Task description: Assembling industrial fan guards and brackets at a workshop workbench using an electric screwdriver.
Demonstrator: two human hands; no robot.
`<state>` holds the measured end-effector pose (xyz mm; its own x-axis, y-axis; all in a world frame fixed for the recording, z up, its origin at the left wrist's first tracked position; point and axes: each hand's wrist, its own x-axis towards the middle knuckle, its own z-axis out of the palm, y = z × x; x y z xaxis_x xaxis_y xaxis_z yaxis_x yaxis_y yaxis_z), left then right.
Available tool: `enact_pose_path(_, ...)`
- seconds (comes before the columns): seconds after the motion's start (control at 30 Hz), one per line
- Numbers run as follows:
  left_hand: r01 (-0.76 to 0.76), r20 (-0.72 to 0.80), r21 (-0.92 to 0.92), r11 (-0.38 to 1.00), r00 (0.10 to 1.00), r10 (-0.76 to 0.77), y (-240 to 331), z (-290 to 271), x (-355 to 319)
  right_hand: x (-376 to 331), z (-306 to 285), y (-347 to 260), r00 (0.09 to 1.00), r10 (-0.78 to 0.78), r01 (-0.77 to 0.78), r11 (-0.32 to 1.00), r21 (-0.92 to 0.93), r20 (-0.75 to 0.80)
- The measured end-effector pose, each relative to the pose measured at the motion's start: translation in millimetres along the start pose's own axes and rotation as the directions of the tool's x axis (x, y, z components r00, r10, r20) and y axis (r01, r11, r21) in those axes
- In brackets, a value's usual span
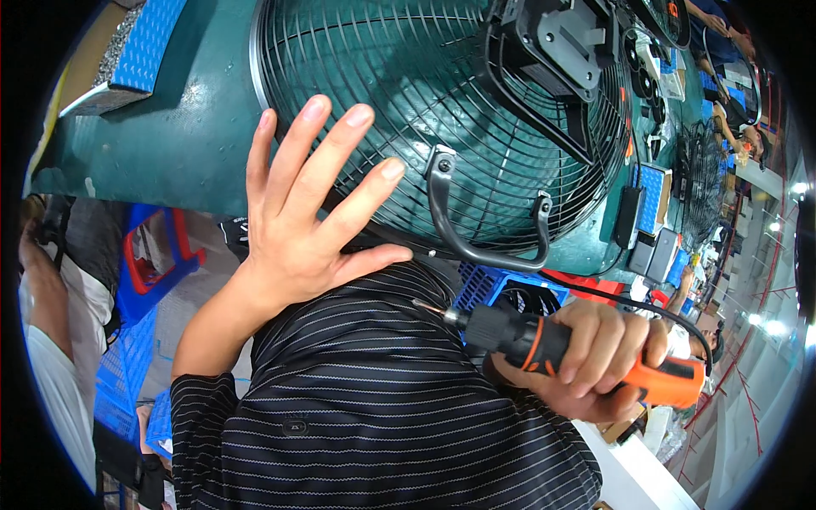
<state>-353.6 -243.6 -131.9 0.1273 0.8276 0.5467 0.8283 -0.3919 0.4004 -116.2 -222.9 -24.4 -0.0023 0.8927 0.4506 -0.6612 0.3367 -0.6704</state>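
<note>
My left hand (pixel 310 212) is open, its fingers spread over the near left edge of a round black wire fan guard (pixel 399 102). Whether the fingers touch the wires I cannot tell. In my right hand (pixel 599 357) is an orange and black electric screwdriver (pixel 518 336), held in front of my striped shirt with its bit pointing left. A curved black carrying handle (pixel 450 234) is fixed to the guard's near side by a screw at each end. At the guard's far right sits a black plastic housing (pixel 561 51) with a bracket arm.
The guard lies on a green table (pixel 195 127). A blue patterned box (pixel 153 51) with small metal parts stands at the far left. Below the near edge is a blue crate (pixel 501 285). People are at left and far right; more guards (pixel 701 178) line the right side.
</note>
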Motion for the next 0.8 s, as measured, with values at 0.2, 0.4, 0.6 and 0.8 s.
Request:
enact_pose_path(0.2,-0.422,0.028,-0.128,0.898,0.903,0.428,22.0,-27.1,2.4,7.9,-25.1,-10.9,0.997,-0.073,0.072,0.996,-0.045,-0.018)
enact_pose_path(0.4,-0.666,0.358,-0.033,0.746,0.689,0.630,37.5,-34.5,50.9,-0.4,-33.3,-22.9,0.984,0.108,-0.130,0.979,-0.155,-0.143)
enact_pose_path(0.6,-0.853,0.560,-0.096,0.513,0.380,0.736,46.8,-37.0,79.0,-0.5,-53.2,-22.2,0.946,0.264,-0.286,0.953,-0.101,-0.190)
enact_pose_path(0.8,-0.921,0.669,-0.104,0.377,0.216,0.711,61.0,-40.6,86.9,-7.7,-63.6,-27.1,0.944,0.275,-0.271,0.961,0.047,-0.179)
